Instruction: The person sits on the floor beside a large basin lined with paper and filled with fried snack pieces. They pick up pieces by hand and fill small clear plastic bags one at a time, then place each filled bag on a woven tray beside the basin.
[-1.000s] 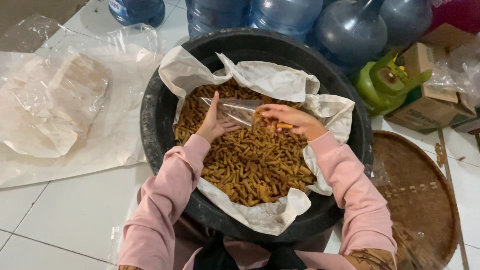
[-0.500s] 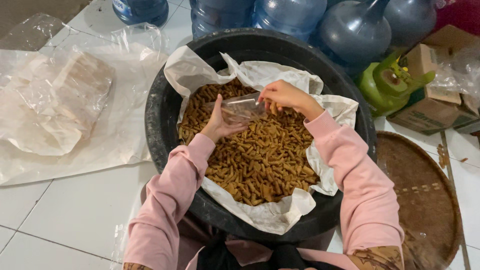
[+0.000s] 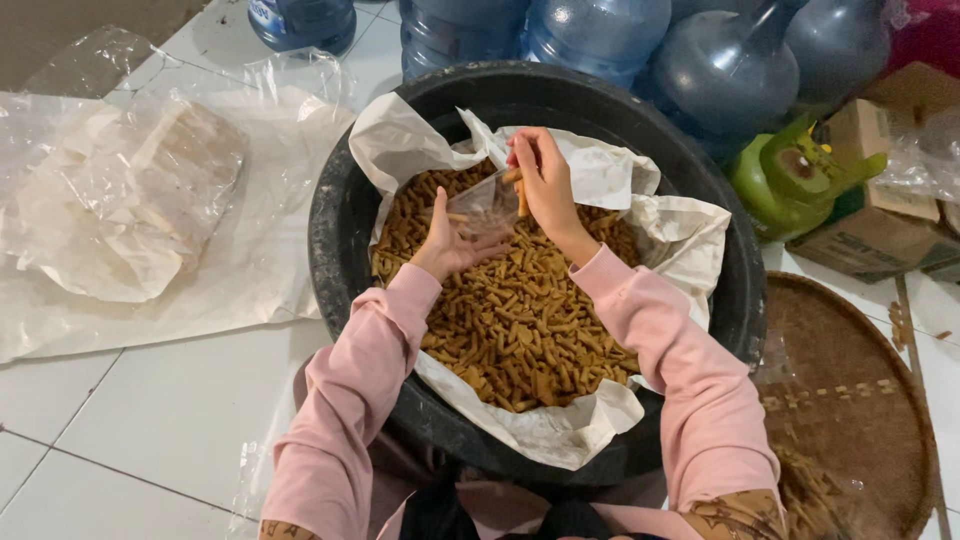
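Both hands grip one clear bag (image 3: 480,205) over one snack-filled basin (image 3: 340,250).

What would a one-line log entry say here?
left hand: holds clear bag | right hand: drops snack sticks into it | below: paper-lined black tub

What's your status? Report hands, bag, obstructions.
Left hand holds clear bag open. Right hand pinches snack sticks at its mouth, over paper-lined black tub. Nothing in the way.
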